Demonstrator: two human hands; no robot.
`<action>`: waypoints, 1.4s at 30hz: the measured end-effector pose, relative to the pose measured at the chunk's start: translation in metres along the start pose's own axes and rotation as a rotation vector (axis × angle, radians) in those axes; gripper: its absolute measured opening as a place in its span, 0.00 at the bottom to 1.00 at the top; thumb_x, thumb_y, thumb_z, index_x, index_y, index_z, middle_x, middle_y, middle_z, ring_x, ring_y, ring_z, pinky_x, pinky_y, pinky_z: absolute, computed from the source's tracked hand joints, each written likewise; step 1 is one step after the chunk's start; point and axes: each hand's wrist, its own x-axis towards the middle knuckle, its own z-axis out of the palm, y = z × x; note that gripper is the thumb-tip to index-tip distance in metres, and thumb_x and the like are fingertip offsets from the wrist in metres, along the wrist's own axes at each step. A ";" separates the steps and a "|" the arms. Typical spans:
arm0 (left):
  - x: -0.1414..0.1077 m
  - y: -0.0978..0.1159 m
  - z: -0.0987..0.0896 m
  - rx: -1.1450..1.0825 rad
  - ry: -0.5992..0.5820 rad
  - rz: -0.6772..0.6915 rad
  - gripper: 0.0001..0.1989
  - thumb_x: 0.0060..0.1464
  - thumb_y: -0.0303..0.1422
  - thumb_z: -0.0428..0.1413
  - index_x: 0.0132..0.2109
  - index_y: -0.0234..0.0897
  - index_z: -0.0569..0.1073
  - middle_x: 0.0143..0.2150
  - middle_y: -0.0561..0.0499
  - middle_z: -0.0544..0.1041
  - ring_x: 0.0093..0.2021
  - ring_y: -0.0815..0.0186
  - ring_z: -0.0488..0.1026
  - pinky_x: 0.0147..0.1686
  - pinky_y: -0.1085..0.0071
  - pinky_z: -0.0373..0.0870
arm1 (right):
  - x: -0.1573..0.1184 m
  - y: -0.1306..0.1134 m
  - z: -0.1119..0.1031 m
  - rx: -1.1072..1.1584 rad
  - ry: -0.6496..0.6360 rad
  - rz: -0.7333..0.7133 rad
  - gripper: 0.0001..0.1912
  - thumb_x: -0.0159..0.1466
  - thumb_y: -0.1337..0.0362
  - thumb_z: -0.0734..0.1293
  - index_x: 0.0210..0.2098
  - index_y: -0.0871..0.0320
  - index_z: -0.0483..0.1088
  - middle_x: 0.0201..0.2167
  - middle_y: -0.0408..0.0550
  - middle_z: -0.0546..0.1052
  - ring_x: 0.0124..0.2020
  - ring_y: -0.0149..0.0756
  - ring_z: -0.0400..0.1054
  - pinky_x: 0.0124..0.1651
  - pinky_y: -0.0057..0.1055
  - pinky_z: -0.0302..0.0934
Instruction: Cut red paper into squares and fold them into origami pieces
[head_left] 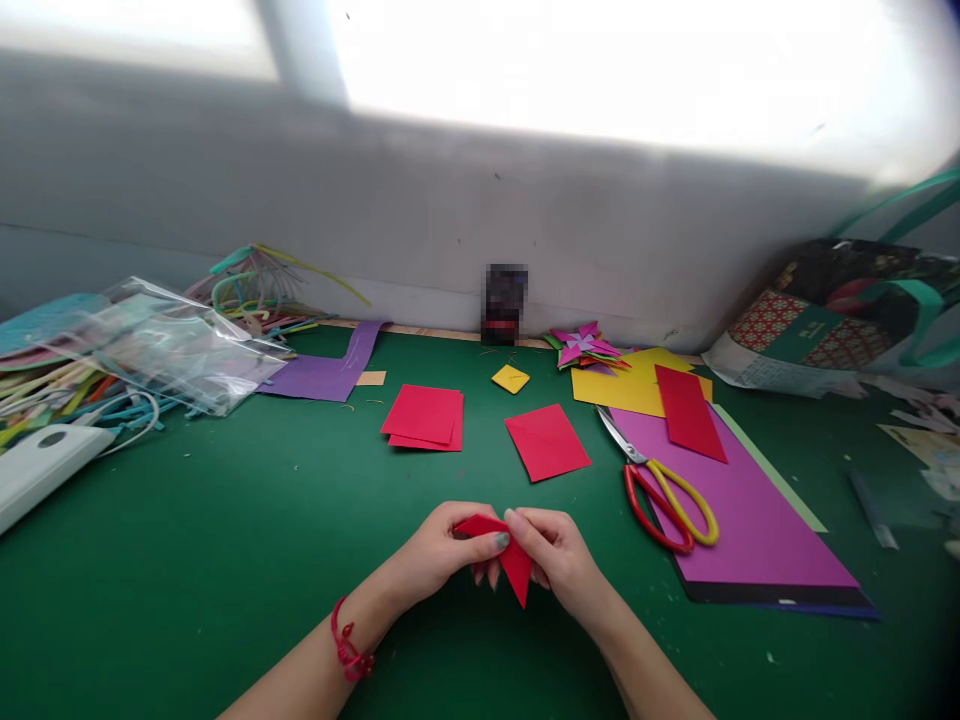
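Observation:
Between my hands, above the near part of the green table, is a folded piece of red paper point(516, 570) with a pointed end hanging down. My left hand point(459, 545) pinches it from the left, thumb laid across the front. From the other side my right hand point(553, 550) grips it between thumb and fingers, the two thumbs close together. Part of the paper is hidden behind my fingers. Beyond my hands lie a single red square of paper point(548, 443) and, left of it, a small stack of red squares point(424, 415).
Scissors point(667, 500) with red and yellow handles lie right, partly on purple sheets point(757, 510). Yellow paper point(622, 385), paper stars point(583, 345) and a small yellow square point(511, 378) sit farther back. Left are a clear plastic bag point(202, 340) and a white power strip point(52, 465).

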 end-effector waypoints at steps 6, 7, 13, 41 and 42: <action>0.000 0.001 0.004 0.067 0.064 0.008 0.10 0.53 0.35 0.52 0.29 0.32 0.69 0.18 0.55 0.68 0.19 0.73 0.64 0.20 0.78 0.60 | 0.000 0.007 0.002 -0.252 0.138 -0.085 0.22 0.64 0.57 0.56 0.16 0.59 0.62 0.15 0.41 0.65 0.19 0.28 0.59 0.26 0.25 0.52; 0.000 0.001 0.004 0.068 0.064 0.001 0.10 0.53 0.36 0.52 0.30 0.32 0.69 0.18 0.55 0.68 0.19 0.73 0.64 0.20 0.78 0.60 | 0.000 0.007 0.002 -0.217 0.113 -0.075 0.23 0.64 0.57 0.54 0.16 0.59 0.62 0.16 0.42 0.66 0.20 0.29 0.60 0.27 0.26 0.53; 0.003 -0.003 0.003 -0.012 0.052 0.010 0.17 0.58 0.39 0.43 0.28 0.33 0.67 0.18 0.53 0.69 0.18 0.71 0.65 0.21 0.75 0.62 | 0.001 0.004 0.000 -0.217 0.107 -0.081 0.23 0.65 0.58 0.53 0.18 0.60 0.64 0.15 0.40 0.62 0.19 0.27 0.54 0.24 0.26 0.48; 0.006 0.002 0.001 -0.040 0.274 0.084 0.11 0.53 0.37 0.52 0.37 0.33 0.68 0.32 0.46 0.77 0.35 0.62 0.74 0.33 0.69 0.69 | 0.004 0.012 -0.006 -0.339 0.417 -0.119 0.15 0.63 0.59 0.57 0.23 0.58 0.65 0.15 0.39 0.64 0.18 0.27 0.56 0.22 0.25 0.50; 0.006 0.003 0.002 -0.047 0.274 0.085 0.11 0.54 0.38 0.50 0.37 0.33 0.67 0.32 0.46 0.77 0.35 0.62 0.74 0.33 0.68 0.69 | 0.005 0.012 -0.005 -0.343 0.421 -0.118 0.15 0.63 0.59 0.57 0.23 0.58 0.65 0.16 0.39 0.64 0.18 0.27 0.56 0.22 0.25 0.50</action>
